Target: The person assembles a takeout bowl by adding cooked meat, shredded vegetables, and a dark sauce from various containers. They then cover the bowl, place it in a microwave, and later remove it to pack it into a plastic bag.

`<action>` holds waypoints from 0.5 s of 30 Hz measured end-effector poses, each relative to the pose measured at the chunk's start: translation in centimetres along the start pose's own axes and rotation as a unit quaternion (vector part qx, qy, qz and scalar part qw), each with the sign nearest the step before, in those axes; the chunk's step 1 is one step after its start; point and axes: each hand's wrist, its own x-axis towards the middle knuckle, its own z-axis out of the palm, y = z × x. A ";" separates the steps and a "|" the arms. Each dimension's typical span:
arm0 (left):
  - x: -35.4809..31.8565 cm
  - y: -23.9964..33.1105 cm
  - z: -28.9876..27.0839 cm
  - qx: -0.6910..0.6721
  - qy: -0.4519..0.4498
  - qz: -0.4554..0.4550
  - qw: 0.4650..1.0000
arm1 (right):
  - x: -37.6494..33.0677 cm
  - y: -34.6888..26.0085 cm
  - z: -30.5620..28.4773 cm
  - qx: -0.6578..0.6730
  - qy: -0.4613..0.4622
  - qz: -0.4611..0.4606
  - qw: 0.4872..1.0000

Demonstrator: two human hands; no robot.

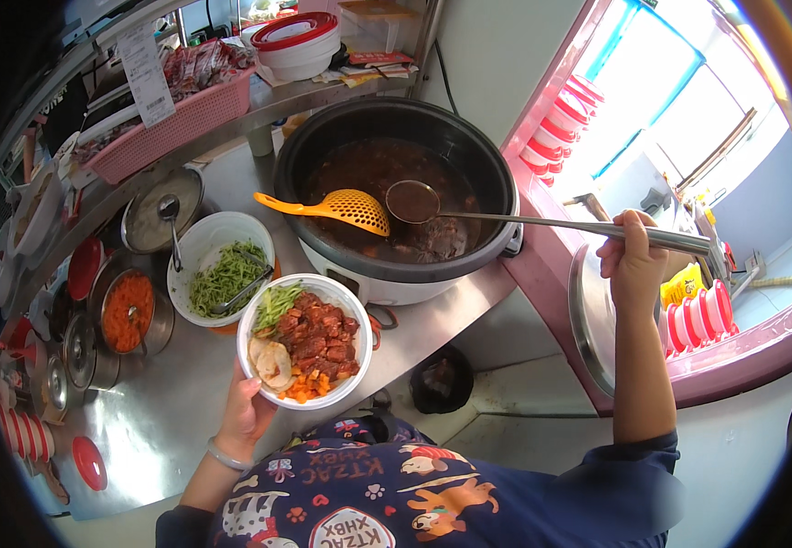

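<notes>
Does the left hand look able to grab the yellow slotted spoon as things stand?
Probably not: the left hand is holding the filled bowl, though the yellow spoon juts past the edge of the black pot, seemingly uncovered.

place: food-shop kitchen | large cooker (pixel 396 119) | steel counter (pixel 140 443) | vegetable bowls (pixel 197 242) | stacked red-and-white tubs (pixel 556 130)

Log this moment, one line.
left hand: holding filled round white bowl; right hand: gripping long metal ladle, head over round black pot; yellow perforated spoon: across pot rim
</notes>
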 end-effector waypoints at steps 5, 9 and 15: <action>1.4 -0.4 -1.1 0.013 -0.044 0.002 0.999 | -1.8 -2.7 -0.5 -0.013 0.024 -0.020 0.999; 1.9 -0.9 -1.7 -0.006 -0.050 0.007 0.999 | -2.5 -5.1 -2.7 0.004 0.030 -0.076 0.997; 1.8 -1.1 -1.9 0.023 -0.027 0.031 0.999 | -3.3 -7.3 -7.2 0.147 -0.062 -0.036 0.987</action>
